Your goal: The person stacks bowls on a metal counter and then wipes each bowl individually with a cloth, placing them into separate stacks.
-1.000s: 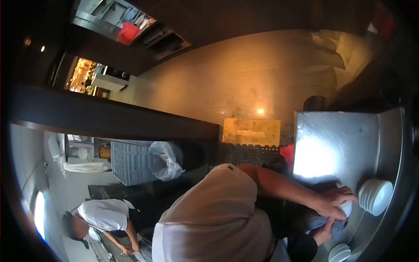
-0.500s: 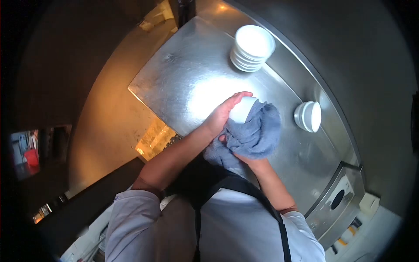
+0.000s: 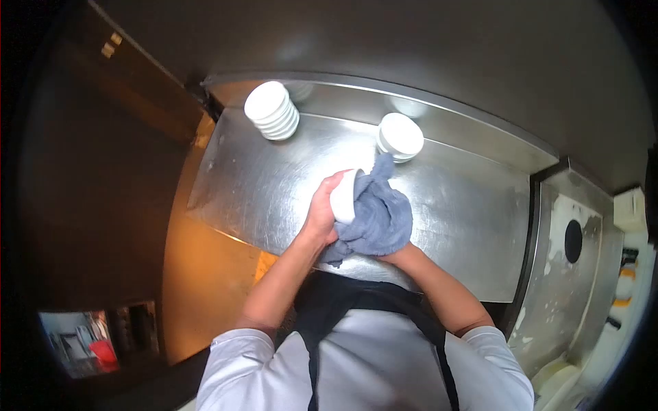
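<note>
Clasping a white bowl (image 3: 340,202) in the left hand (image 3: 320,216), a worker (image 3: 373,349) holds a blue-gray cloth (image 3: 380,216) at its mouth over a metal counter (image 3: 469,226), the right hand (image 3: 393,256) mostly hidden beneath, its grip unclear. One cloth end now juts forward, suggesting wiping underway. Two bowl stacks (image 3: 272,113) stand beyond.

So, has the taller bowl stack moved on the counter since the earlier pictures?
No: the taller bowl stack still stands by the back ledge, near its left end; the camera view turned.
</note>
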Motion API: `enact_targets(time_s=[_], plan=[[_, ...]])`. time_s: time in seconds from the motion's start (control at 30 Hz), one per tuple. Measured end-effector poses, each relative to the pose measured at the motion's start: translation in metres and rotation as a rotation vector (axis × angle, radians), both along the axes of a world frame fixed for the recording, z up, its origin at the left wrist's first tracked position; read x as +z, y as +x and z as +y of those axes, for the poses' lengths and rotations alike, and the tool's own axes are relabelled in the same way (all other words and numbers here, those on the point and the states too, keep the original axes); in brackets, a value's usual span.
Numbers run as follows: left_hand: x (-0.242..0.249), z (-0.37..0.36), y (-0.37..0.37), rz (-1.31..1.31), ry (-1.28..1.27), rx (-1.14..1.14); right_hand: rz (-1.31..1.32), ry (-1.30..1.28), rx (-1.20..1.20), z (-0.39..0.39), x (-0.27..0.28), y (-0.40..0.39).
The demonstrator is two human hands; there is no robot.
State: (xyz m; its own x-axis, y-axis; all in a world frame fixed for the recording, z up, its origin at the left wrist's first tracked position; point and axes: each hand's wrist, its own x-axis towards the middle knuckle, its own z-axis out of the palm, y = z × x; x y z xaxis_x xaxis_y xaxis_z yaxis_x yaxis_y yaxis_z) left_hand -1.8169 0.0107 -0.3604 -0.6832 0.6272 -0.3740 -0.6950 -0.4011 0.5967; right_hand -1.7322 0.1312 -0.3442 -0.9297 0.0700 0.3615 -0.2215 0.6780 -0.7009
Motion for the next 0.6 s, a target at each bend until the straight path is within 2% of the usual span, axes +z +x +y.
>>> enact_targets(time_s=[0.1,0.13,0.23,0.27,0.3,0.33,0.37,0.43,0.47,0.53,0.6], plan=[[-0.013,0.012,0.012,-0.088,0.069,0.043,0.022,-0.108,0.12,0.027,-0.015,0.018],[-0.018,0.017,0.015,-0.101,0.047,0.088,-0.01,-0.244,0.099,0.032,-0.018,0.024],[-0.033,0.03,0.025,-0.057,0.056,0.106,-0.103,-0.005,0.158,0.071,0.011,0.027],[-0.035,0.034,0.03,-0.068,0.043,0.086,-0.108,-0.003,0.017,0.073,0.008,0.028],[-0.037,0.035,0.036,-0.079,0.03,0.069,-0.249,0.093,0.024,0.068,0.01,0.029],[-0.047,0.037,0.04,-0.198,0.112,0.006,-0.388,0.19,0.033,0.061,0.012,0.027],[-0.052,0.041,0.046,-0.166,0.108,0.037,-0.523,0.289,0.044,0.057,0.015,0.025],[-0.052,0.048,0.054,-0.098,0.101,0.108,-0.361,0.241,0.048,0.053,0.029,0.04],[-0.049,0.046,0.054,-0.131,0.181,0.059,-0.309,0.18,0.041,0.057,0.045,0.051],[-0.013,0.045,0.058,-0.201,0.389,-0.072,-0.193,0.057,-0.021,0.072,0.075,0.069],[-0.008,0.045,0.054,-0.246,0.417,-0.137,-0.056,-0.07,-0.129,0.088,0.095,0.077]])
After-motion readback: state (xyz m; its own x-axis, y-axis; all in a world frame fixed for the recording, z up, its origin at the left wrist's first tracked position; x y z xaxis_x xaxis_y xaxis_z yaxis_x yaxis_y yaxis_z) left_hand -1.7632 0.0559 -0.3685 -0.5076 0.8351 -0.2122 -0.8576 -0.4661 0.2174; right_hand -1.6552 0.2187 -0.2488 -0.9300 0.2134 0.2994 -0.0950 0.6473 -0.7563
